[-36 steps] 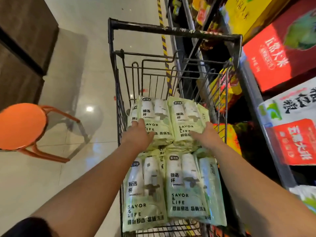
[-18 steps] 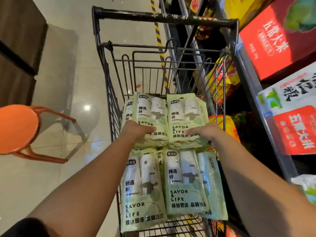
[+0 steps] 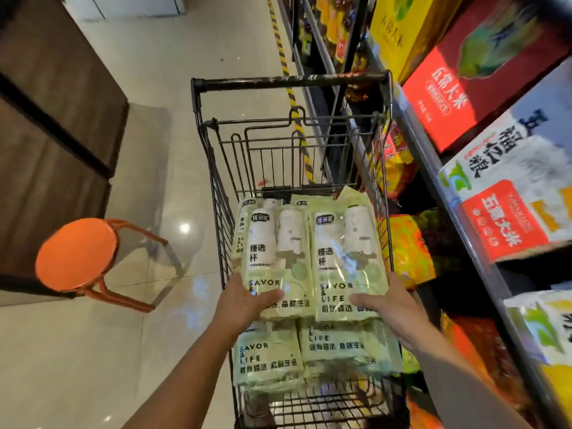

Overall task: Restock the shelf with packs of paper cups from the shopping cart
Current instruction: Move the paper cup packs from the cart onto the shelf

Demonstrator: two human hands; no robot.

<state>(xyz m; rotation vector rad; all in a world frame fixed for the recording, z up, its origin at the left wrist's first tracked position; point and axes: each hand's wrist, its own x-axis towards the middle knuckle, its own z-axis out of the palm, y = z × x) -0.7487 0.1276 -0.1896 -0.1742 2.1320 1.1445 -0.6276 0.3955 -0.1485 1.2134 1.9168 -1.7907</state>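
A black wire shopping cart (image 3: 291, 83) stands in front of me, holding several pale green packs of paper cups. My left hand (image 3: 244, 300) grips the near end of the left upper pack (image 3: 275, 252). The right upper pack (image 3: 346, 255) is held at its near end by my right hand (image 3: 390, 308). Both packs lie side by side, raised above two lower packs (image 3: 309, 351) that rest on the cart floor. The shelf (image 3: 458, 212) runs along the right of the cart.
An orange round stool (image 3: 77, 255) stands on the tiled floor to the left. A dark wooden counter (image 3: 55, 119) is beyond it. The shelf on the right carries red, yellow and white rice boxes (image 3: 507, 193) and bright bags lower down. Yellow-black floor tape (image 3: 284, 66) runs ahead.
Both hands have closed on the two upper packs and drawn them toward me and upward, over the lower packs. The view has tilted, so the cart sits lower in the frame.
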